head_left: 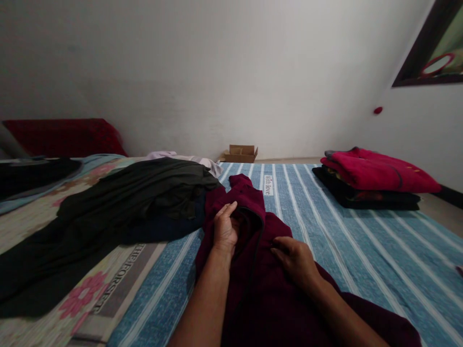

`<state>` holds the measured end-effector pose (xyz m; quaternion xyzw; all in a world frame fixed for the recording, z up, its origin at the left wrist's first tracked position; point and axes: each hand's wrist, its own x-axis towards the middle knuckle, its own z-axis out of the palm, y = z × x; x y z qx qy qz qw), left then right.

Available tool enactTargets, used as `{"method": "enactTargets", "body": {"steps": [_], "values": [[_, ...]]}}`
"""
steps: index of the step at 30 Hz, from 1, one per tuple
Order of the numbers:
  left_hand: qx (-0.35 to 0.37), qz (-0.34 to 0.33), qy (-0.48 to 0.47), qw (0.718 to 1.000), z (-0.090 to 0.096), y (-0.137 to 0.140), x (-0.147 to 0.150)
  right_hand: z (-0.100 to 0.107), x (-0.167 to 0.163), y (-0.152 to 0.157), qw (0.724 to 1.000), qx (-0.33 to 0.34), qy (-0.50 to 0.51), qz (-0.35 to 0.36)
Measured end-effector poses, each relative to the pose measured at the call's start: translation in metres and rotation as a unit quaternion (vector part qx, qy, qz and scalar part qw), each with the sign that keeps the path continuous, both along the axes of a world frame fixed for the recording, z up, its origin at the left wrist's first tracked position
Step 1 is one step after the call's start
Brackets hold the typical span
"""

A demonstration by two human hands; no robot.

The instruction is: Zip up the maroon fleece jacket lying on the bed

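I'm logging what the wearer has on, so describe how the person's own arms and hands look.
Both forearms are bare, with no sleeves in view. The left hand and the right hand wear no gloves; no rings, watch or bracelet can be made out in the dim light.

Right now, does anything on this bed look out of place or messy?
Yes. A dark pile of clothes sprawls unfolded across the bed's left side, unlike the neat folded stack at right. Both hands, left and right, rest on a maroon garment.
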<state>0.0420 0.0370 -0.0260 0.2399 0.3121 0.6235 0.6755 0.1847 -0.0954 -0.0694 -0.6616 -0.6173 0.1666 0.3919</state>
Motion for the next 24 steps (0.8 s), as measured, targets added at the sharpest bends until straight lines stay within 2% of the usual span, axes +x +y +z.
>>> {"method": "enactTargets", "body": {"steps": [5,10,13,15,18,21,24], "values": [[0.018,-0.008,0.007,1.000,0.001,-0.002,0.002,0.006,-0.004,0.004,0.998,-0.009,-0.067,0.009],[0.027,-0.019,0.013,0.999,0.004,-0.006,0.002,0.003,-0.007,0.008,0.993,-0.018,-0.119,-0.002],[0.030,-0.022,0.020,0.999,0.005,-0.006,0.002,0.002,-0.006,0.010,0.993,-0.014,-0.116,-0.007],[0.032,-0.022,0.024,0.999,0.005,-0.006,0.001,0.003,-0.003,0.008,0.998,-0.004,-0.067,-0.003],[0.033,-0.018,0.029,0.999,0.004,-0.006,0.001,0.010,0.003,-0.002,0.998,0.012,0.066,0.014],[0.034,-0.017,0.030,0.999,0.005,-0.006,0.001,0.027,0.010,-0.022,0.980,-0.014,0.194,0.049],[0.037,-0.022,0.031,0.999,0.006,-0.006,0.001,0.050,0.014,-0.056,0.964,-0.039,0.256,0.063]]}}
